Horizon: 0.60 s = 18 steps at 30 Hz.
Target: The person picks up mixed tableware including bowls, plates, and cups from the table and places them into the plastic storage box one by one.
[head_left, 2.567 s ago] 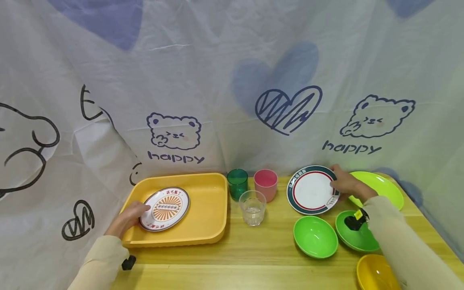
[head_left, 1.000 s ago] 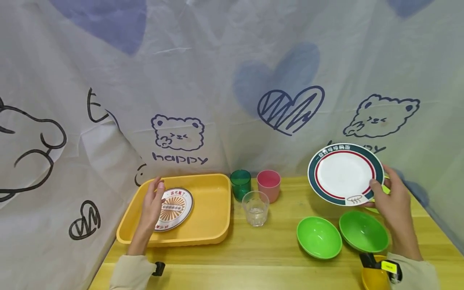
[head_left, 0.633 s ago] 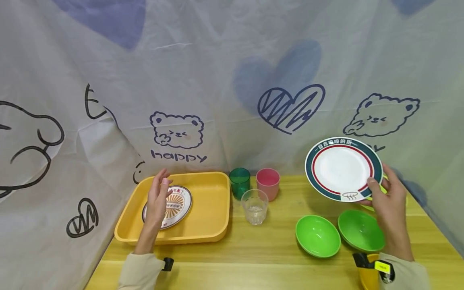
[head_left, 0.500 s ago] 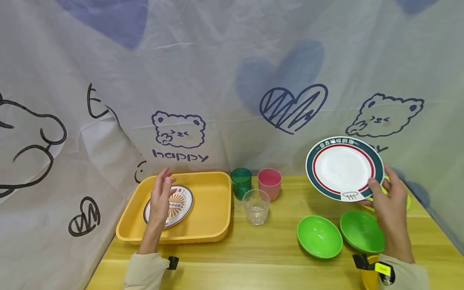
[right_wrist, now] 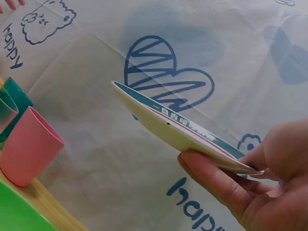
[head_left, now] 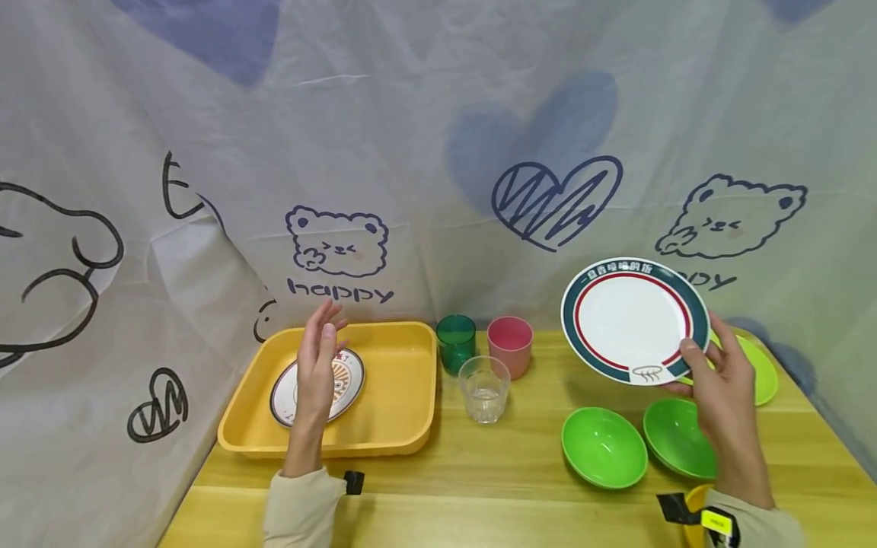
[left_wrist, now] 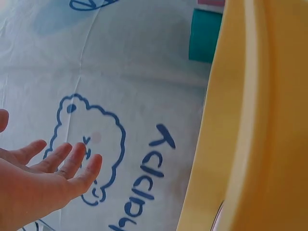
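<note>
In the head view my right hand (head_left: 722, 388) pinches the right rim of a white plate (head_left: 630, 323) with a dark green border and red ring. The plate is lifted above the table and tilted; the right wrist view shows the thumb on one face and fingers under the other. My left hand (head_left: 317, 373) hovers over a yellow tray (head_left: 400, 396), fingers loosely extended, holding nothing. Beneath it a smaller white plate (head_left: 284, 396) with an orange ray pattern lies in the tray, partly hidden by the hand. The left wrist view shows the same hand (left_wrist: 48, 178) beside the tray wall.
A green cup (head_left: 455, 342), a pink cup (head_left: 510, 346) and a clear cup (head_left: 485, 392) stand mid-table. Two green bowls (head_left: 604, 447) sit at the right, with a lime plate (head_left: 760, 369) behind. An orange bowl (head_left: 695, 502) is mostly hidden by the right wrist. A printed cloth hangs behind.
My left hand has let go of the small plate, risen and drifted right. My right hand has lifted the green-bordered plate off the table area and recently moved it slightly left.
</note>
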Motion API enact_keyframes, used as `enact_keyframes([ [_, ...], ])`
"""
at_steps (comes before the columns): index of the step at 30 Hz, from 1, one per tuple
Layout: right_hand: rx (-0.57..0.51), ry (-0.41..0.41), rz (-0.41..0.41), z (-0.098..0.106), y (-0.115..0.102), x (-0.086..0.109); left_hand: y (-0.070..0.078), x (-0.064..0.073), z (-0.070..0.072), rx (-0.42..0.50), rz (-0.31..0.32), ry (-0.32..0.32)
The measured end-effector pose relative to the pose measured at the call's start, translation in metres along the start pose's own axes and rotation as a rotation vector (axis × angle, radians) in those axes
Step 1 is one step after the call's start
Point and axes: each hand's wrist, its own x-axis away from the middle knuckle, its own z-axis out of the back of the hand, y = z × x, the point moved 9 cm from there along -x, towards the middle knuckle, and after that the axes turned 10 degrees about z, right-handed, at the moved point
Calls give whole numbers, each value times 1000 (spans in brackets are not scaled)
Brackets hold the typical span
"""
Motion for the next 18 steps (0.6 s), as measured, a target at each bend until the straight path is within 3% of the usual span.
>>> enact_keyframes([
  [10, -23, -59, 57, -20, 0, 6, 0, 4, -31, 35, 1, -68],
  [18, 31, -102, 49, -31, 2, 9, -1, 10, -47, 51, 29, -111],
])
